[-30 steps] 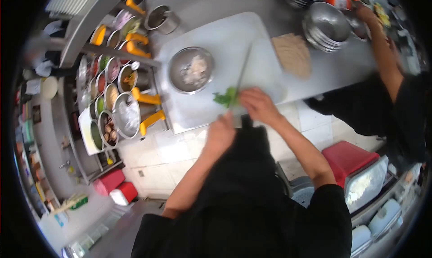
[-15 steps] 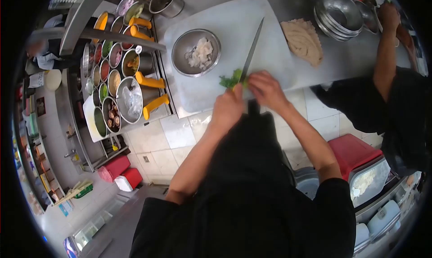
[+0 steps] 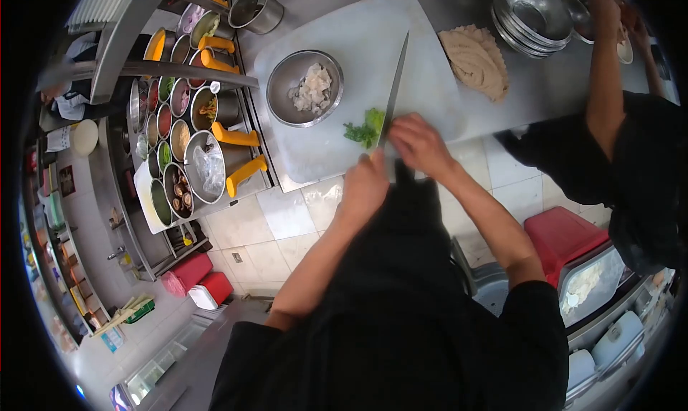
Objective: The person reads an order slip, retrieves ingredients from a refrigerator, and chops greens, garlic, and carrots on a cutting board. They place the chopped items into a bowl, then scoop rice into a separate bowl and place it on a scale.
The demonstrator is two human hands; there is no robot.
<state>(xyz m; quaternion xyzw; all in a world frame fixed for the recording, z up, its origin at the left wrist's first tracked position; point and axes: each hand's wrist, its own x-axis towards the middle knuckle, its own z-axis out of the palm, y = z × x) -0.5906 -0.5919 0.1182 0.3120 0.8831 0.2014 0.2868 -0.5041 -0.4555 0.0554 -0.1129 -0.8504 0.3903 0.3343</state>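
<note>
My left hand is closed around the handle of a long kitchen knife, its blade pointing away from me across the white cutting board. Beside the blade on its left lies a small pile of chopped green leaves. On the other side my right hand is close against the blade near the handle, fingers curled together; whatever they pinch is hidden. A metal bowl stands on the board further left, holding pale, whitish translucent pieces.
A folded beige cloth lies right of the board, with stacked metal bowls beyond. Left are several ingredient tubs and yellow-handled pots. A metal pot stands behind. A co-worker's arm reaches over the counter at right.
The knife has shifted slightly left and now has the chopped greens clear on its left side. My hands stay close together. The co-worker's arm has moved left, and a second forearm shows.
</note>
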